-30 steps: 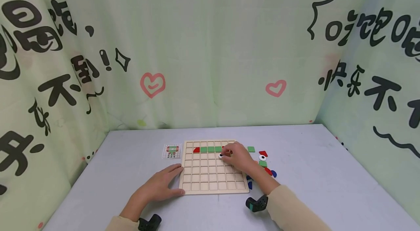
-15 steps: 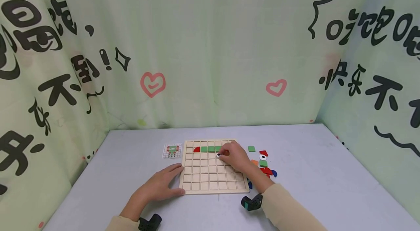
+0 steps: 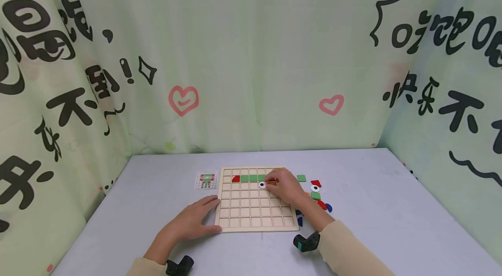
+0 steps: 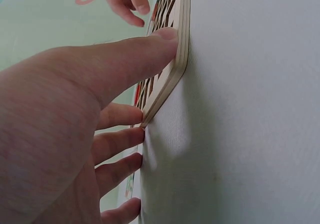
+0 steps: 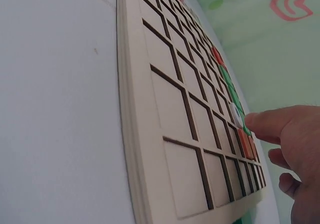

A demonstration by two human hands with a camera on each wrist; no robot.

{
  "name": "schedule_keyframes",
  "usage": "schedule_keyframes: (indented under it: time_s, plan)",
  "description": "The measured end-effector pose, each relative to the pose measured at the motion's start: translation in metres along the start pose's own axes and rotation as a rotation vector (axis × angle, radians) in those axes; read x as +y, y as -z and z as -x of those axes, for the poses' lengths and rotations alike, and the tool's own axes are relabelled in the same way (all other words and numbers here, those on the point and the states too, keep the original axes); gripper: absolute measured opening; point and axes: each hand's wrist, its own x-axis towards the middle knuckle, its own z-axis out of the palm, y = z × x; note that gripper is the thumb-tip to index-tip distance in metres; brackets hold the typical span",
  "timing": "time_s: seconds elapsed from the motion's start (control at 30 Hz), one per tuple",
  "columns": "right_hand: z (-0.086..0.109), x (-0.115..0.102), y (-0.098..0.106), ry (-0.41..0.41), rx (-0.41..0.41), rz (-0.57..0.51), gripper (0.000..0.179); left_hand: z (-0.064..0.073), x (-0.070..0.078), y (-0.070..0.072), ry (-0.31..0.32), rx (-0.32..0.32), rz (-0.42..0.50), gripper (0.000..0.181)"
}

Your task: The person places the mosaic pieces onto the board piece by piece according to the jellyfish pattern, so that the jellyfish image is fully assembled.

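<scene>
A wooden grid board [image 3: 239,213] lies on the table, with a red quarter-round piece [image 3: 235,179] and several green squares [image 3: 252,178] in one row near its far side. Just below that row sits a round white eye piece [image 3: 262,185] with a dark centre. My right hand [image 3: 285,186] is over the board, its thumb tip [image 5: 252,121] right at the eye piece's edge and its other fingers loosely bent. An orange piece [image 5: 246,144] in the grid shows beside it in the right wrist view. My left hand [image 3: 194,219] rests against the board's left edge, thumb [image 4: 165,38] on the rim.
A small pattern card [image 3: 205,180] lies left of the board. Loose pieces lie to the right: a green square [image 3: 301,178], another eye piece [image 3: 315,188], a red piece [image 3: 321,205] and blue pieces [image 3: 329,208]. Behind the table hangs a printed curtain [image 3: 251,71].
My right hand shifted slightly left with the eye piece, then drew back right. The eye piece now shows more fully in the grid, apart from the fingers' grip. My left hand stayed put.
</scene>
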Motion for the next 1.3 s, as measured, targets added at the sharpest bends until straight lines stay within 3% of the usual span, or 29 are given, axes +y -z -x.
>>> schedule_keyframes:
  time_s: [0.13,0.43,0.7,1.0,1.3]
  plan:
    - [0.006,0.006,0.010,-0.016,0.009,0.000,0.006,0.001,0.000,0.000,-0.013,0.001,0.000,0.079]
    - [0.026,0.036,0.038,-0.141,0.017,0.063,0.013,0.002,0.001,0.000,-0.009,0.003,-0.001,0.079]
    - [0.041,0.064,0.063,-0.150,0.022,0.085,0.020,0.000,0.001,0.000,-0.012,0.009,-0.026,0.079]
    - [0.050,0.080,0.073,-0.147,0.017,0.089,0.024,0.000,0.000,0.001,0.001,-0.001,-0.028,0.080]
    - [0.052,0.083,0.074,-0.164,0.016,0.090,0.023,-0.001,0.000,0.000,0.012,-0.003,-0.030,0.079]
